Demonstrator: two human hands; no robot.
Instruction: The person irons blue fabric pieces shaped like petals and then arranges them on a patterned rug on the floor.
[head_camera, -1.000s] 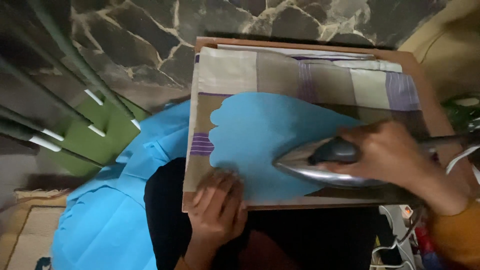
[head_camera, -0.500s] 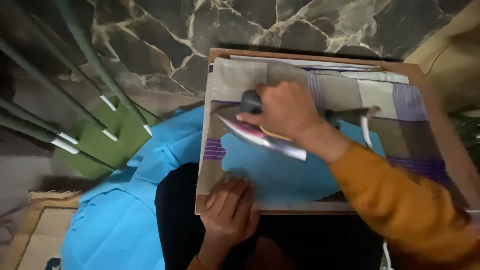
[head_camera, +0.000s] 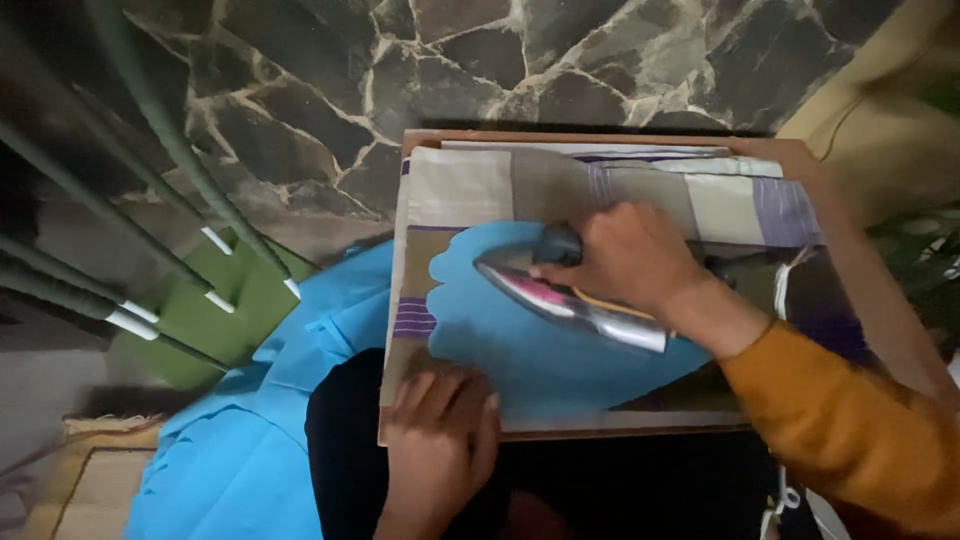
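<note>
At the centre of the frame, my right hand (head_camera: 632, 258) is clenched around the dark handle of one iron (head_camera: 575, 300), whose shiny soleplate lies on the blue cloth (head_camera: 520, 345) with its tip pointing toward the left. One orange sleeve (head_camera: 850, 425) runs from that wrist to the lower right corner. Lower down, my left hand (head_camera: 440, 435) lies flat with fingers spread, pressing the near edge of the blue cloth against the surface (head_camera: 860, 290); it grips nothing. One wooden surface carries everything, and one checked pad (head_camera: 600, 185) in beige, grey and purple covers its top. I count a single blue cloth: part of it sits on the pad under the iron, and the rest spills off the left edge toward the lower left of the frame. One green seat (head_camera: 215, 310) shows at the left, with several dark rods above it. A stone wall (head_camera: 450, 70) fills the upper part.
</note>
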